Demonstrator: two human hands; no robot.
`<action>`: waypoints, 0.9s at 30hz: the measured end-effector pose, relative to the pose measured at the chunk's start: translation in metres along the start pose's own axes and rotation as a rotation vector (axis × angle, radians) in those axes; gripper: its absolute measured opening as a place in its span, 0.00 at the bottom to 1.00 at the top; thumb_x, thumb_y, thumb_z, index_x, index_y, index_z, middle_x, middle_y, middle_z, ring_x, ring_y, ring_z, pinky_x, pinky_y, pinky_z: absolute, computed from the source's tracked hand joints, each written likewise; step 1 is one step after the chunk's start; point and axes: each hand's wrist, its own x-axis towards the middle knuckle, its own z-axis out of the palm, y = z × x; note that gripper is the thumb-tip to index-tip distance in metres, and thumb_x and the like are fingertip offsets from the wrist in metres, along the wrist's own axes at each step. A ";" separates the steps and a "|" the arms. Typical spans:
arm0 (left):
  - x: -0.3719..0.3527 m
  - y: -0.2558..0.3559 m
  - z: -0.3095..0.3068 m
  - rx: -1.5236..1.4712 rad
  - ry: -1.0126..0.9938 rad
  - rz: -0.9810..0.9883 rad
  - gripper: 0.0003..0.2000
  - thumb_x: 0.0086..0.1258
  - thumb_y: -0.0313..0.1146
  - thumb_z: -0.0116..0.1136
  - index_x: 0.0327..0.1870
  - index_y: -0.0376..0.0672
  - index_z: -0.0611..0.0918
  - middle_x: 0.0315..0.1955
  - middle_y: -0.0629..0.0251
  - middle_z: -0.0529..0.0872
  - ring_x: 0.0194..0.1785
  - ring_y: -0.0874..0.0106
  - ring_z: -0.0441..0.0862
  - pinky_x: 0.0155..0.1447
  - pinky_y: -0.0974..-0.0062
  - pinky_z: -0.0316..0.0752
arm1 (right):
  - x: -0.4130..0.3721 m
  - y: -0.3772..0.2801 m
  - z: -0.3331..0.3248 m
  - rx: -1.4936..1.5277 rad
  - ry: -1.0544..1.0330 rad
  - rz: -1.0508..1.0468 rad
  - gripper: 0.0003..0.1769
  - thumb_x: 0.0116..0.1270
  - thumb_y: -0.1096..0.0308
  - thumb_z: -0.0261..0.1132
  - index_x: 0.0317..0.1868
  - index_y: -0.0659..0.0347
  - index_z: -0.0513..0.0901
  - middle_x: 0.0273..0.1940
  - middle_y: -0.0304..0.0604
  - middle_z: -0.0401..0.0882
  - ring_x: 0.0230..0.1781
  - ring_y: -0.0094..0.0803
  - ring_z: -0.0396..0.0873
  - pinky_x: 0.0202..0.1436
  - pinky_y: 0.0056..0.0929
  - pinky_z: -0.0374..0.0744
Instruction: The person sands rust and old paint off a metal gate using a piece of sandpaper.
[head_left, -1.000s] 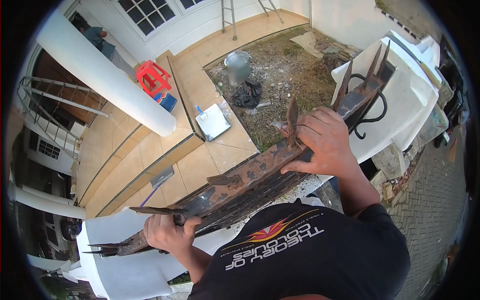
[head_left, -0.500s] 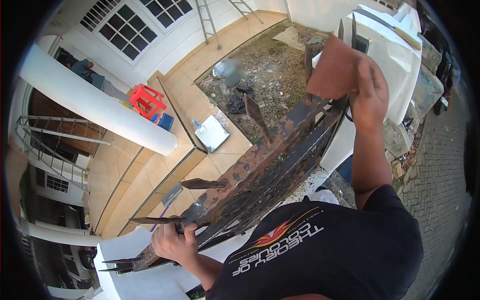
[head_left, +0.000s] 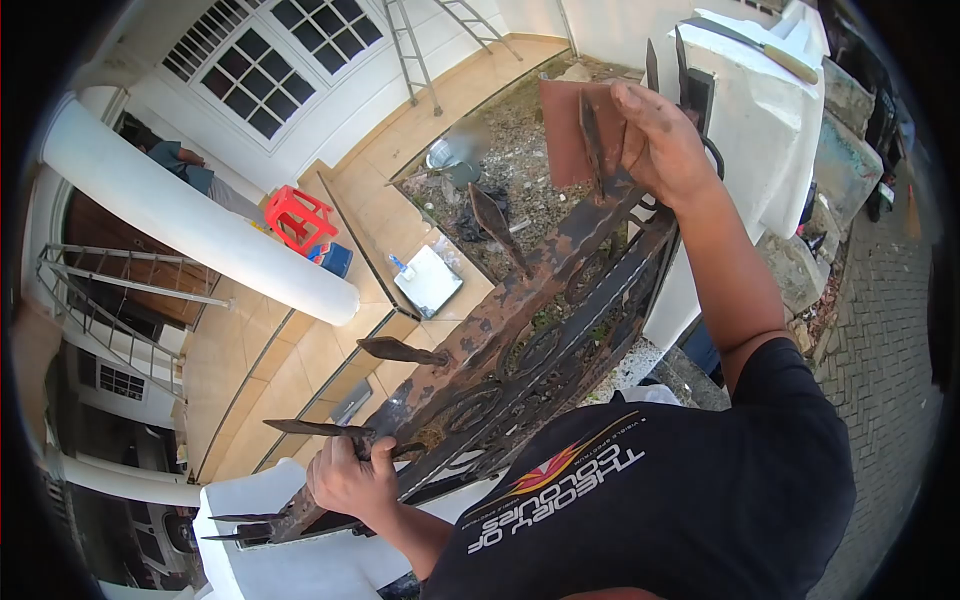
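A rusty metal fence rail point(head_left: 500, 310) with flaking paint runs diagonally across the view, with pointed spikes along it. My left hand point(head_left: 350, 478) is wrapped round the rail's lower left part, beside a flat spike point(head_left: 315, 428). At the upper right end, my right hand point(head_left: 665, 140) has its palm toward a spear-shaped spike point(head_left: 590, 135). A reddish-brown sheet point(head_left: 562, 130), which looks like sandpaper, is held by my right hand and lies behind and around that spike. Scrollwork point(head_left: 540, 350) shows under the rail.
White posts stand at both rail ends; a knife-like tool point(head_left: 765, 50) lies on the right post point(head_left: 760, 130). Beyond the fence are a red stool point(head_left: 298, 218), a white tray with a brush point(head_left: 430, 280), ladders point(head_left: 412, 50) and a bent-over person point(head_left: 190, 165).
My right hand has moved left and slightly down with the sheet, from beyond the spike to around it. My left hand keeps its place on the rail.
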 end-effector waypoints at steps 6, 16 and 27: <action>0.000 0.001 0.002 -0.015 0.031 0.003 0.42 0.60 0.80 0.33 0.15 0.42 0.71 0.16 0.61 0.73 0.23 0.55 0.73 0.31 0.60 0.65 | 0.024 -0.008 0.001 0.388 -0.237 0.030 0.24 0.77 0.51 0.55 0.55 0.64 0.78 0.45 0.36 0.83 0.41 0.22 0.82 0.44 0.23 0.79; 0.000 -0.004 -0.002 0.010 0.034 0.036 0.42 0.59 0.81 0.34 0.16 0.42 0.71 0.15 0.62 0.73 0.22 0.55 0.73 0.31 0.61 0.65 | 0.011 -0.020 0.008 0.122 -0.049 0.306 0.19 0.75 0.52 0.58 0.43 0.61 0.80 0.29 0.37 0.82 0.25 0.25 0.81 0.28 0.25 0.79; 0.000 -0.002 -0.003 0.014 -0.035 0.028 0.40 0.63 0.77 0.35 0.23 0.42 0.79 0.20 0.59 0.78 0.26 0.53 0.76 0.31 0.59 0.67 | 0.002 -0.012 0.003 0.193 -0.115 0.364 0.26 0.75 0.47 0.58 0.53 0.65 0.79 0.42 0.37 0.83 0.41 0.21 0.81 0.45 0.25 0.80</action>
